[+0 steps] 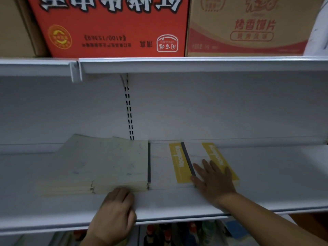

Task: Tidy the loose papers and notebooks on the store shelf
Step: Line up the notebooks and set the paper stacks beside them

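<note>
Two hands work lower centre: our right hand (214,181) spread flat on the yellow-banded notebook (212,152), our left hand (115,210) curled against the paper stack (110,162) front edge, grip unclear, where a hard shove could crumple sheets.

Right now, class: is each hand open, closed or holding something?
Left hand: curled against the yellowed paper stack; grip cannot be told.
Right hand: open, flat on white yellow-banded notebook.

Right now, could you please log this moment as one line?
left hand: at yellowed paper stack front edge | right hand: flat on yellow-banded white notebook
</note>
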Demonstrator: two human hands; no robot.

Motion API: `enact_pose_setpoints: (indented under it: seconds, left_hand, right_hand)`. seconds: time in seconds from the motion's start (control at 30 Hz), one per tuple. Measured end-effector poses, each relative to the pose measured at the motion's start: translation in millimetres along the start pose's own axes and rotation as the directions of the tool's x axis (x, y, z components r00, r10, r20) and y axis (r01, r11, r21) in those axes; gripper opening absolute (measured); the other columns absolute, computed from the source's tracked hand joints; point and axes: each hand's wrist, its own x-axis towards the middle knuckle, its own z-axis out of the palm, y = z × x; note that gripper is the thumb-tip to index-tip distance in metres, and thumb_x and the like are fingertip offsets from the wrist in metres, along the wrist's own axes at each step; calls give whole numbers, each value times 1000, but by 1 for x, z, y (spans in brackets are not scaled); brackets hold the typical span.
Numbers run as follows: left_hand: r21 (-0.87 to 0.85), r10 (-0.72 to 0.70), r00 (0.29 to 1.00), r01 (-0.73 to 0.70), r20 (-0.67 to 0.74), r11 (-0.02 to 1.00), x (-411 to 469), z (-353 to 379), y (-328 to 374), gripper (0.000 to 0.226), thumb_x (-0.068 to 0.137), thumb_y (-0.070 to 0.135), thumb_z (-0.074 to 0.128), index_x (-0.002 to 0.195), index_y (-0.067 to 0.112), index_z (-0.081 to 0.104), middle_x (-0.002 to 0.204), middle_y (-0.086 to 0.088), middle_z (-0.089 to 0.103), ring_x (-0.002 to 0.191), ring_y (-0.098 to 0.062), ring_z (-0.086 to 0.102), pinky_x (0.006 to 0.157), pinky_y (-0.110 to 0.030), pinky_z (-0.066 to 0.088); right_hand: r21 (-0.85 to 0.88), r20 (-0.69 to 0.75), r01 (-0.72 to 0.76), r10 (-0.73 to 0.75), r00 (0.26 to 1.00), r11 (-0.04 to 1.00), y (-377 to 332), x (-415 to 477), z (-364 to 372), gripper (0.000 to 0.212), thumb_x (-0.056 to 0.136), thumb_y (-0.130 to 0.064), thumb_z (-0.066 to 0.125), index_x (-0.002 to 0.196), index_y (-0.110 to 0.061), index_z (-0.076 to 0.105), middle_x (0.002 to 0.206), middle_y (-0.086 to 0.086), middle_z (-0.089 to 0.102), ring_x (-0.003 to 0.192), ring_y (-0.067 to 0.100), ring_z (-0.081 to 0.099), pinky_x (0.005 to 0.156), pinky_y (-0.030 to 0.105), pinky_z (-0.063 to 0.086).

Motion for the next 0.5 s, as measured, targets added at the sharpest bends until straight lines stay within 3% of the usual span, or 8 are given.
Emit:
enact_pose_setpoints:
  seconds: [0.07, 0.23, 0.33, 0.5]
  left_hand:
    - [-6, -13, 1000, 13, 22, 1000, 0, -1, 1, 20, 58, 29, 51, 70, 16, 58, 78, -6, 58, 72, -25, 52, 68, -29, 35]
    - [-37, -56, 998, 57, 35, 998, 0, -10, 9, 14, 61, 29, 51, 68, 17, 51, 76, -4, 54, 71, -23, 52, 66, -30, 42]
    - [-69, -73, 995, 77, 62, 995, -3, -15, 11, 14, 63, 29, 51, 69, 17, 50, 77, -4, 54, 73, -23, 53, 64, -27, 49]
    - [-78, -63, 995, 69, 71, 995, -5, -23, 11, 14, 60, 32, 50, 67, 19, 50, 73, -2, 53, 70, -20, 53, 61, -19, 47]
  right_hand:
    - [-16, -22, -10, 9, 1000, 1000, -1, 0, 3, 102, 53, -83, -23, 145, -47, -1, 159, -11, -5, 147, 16, -6, 116, 55, -1]
    - [-54, -37, -20, 18, 999, 998, 0, 0, 2, 60, 89, -64, 11, 145, -47, 0, 159, -12, -5, 147, 15, -3, 116, 52, 4]
    - [-76, 22, -29, 30, 999, 997, -3, -2, -3, 59, 91, -62, 12, 146, -46, -3, 159, -11, -8, 147, 16, -4, 117, 51, 6]
    - [-220, 128, -62, 92, 987, 974, -18, -5, -23, 64, 89, -66, 14, 145, -45, -7, 159, -9, -10, 148, 23, -5, 114, 59, 4]
